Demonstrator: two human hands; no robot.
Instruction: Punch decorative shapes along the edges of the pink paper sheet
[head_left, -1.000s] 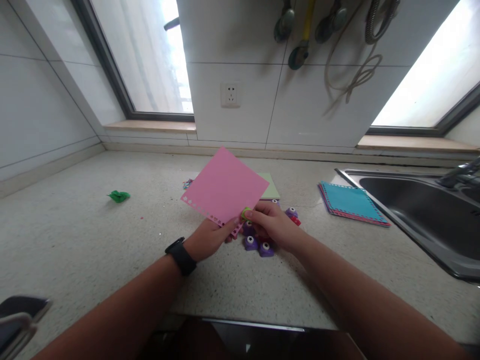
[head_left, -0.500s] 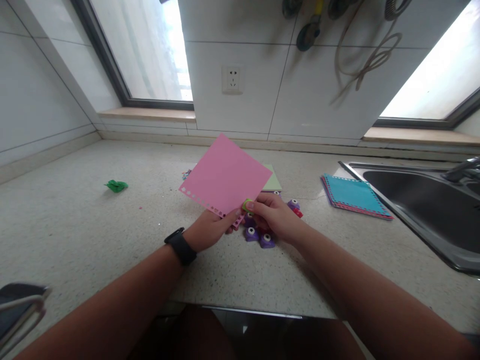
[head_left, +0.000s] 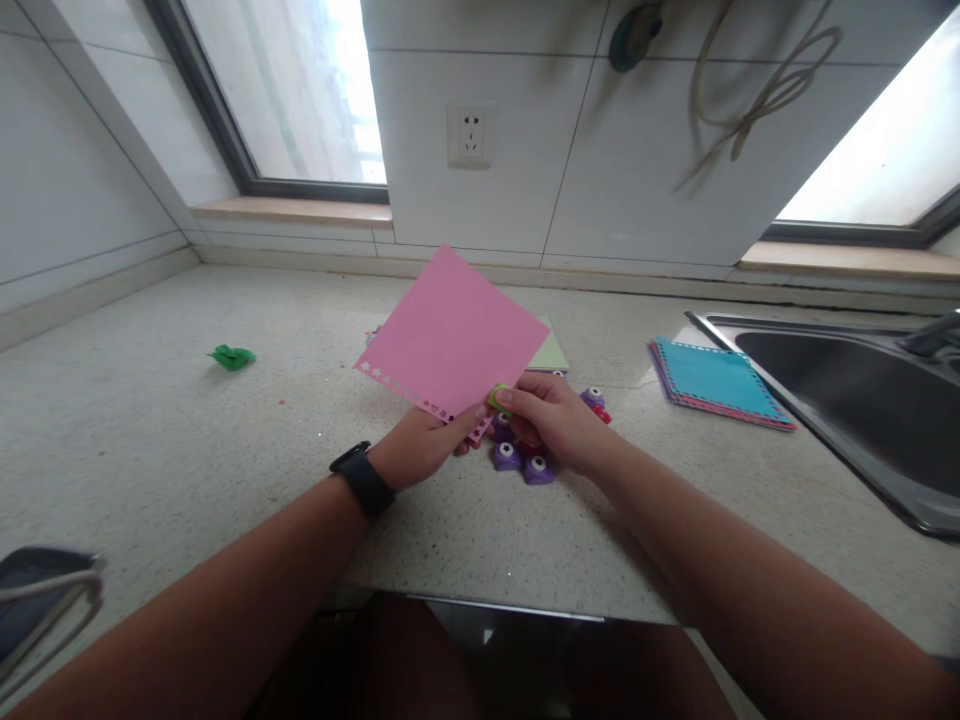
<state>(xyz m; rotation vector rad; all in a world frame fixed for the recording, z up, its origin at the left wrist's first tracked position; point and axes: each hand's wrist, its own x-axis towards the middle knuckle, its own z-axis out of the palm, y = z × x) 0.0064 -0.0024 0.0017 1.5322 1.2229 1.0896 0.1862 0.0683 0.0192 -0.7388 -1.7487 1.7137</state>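
Note:
A square pink paper sheet (head_left: pixel 454 335) with a row of small star-shaped holes along its lower left edge is held above the speckled countertop (head_left: pixel 150 430). My left hand (head_left: pixel 420 448), with a black watch on the wrist, pinches the sheet's near corner from below. My right hand (head_left: pixel 551 425) is closed round a small green craft punch (head_left: pixel 498 398) set on the sheet's edge near that corner. Beneath both hands lie several small purple punches (head_left: pixel 523 462) and a red one (head_left: pixel 600 414).
A pale green sheet (head_left: pixel 551 354) lies behind the pink one. A stack of blue and pink punched sheets (head_left: pixel 712 383) sits to the right, next to a steel sink (head_left: pixel 862 400). A green paper scrap (head_left: pixel 231 356) lies at the left. A wall socket (head_left: pixel 469 134) is on the tiles.
The hands, paper and green punch keep the same grip. The camera has tilted down a little, so everything sits higher in the picture.

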